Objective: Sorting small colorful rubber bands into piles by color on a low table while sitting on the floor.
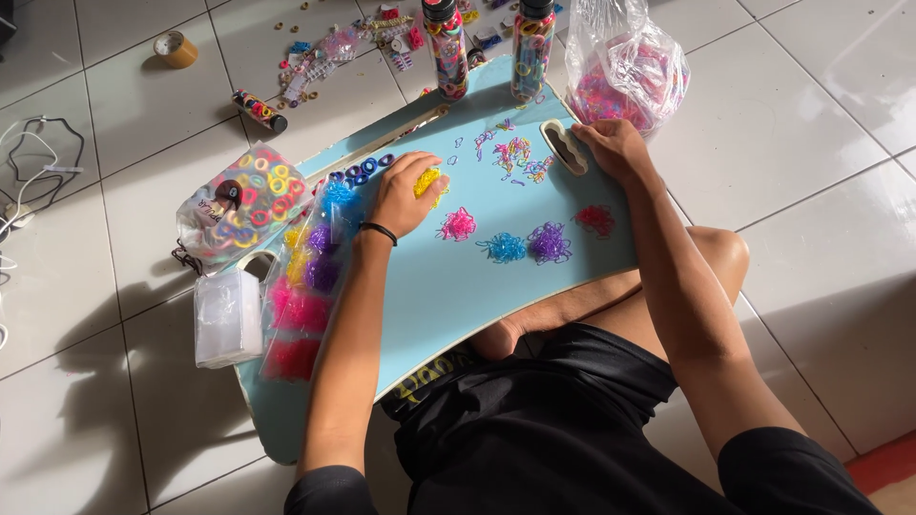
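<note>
Seated on the floor, a person's left hand (405,195) closes on a yellow band clump (428,181) while the right hand (614,148) lies open, steadying the blue lap desk (429,296); sorted piles (525,244) lie between them.

A small clump of yellow elastic bands (428,181) sits under the fingertips of the left hand (405,195), loosely bunched, on the light-blue lap board (448,286) near its upper left part; the right hand (611,148) rests palm-down at the board's far edge, fingers touching the rim of an oval cut-out handle slot (565,145); just left of that slot lies a thin scatter of mixed-colour bands (515,154), pink, yellow and blue, spread flat and not heaped.
</note>
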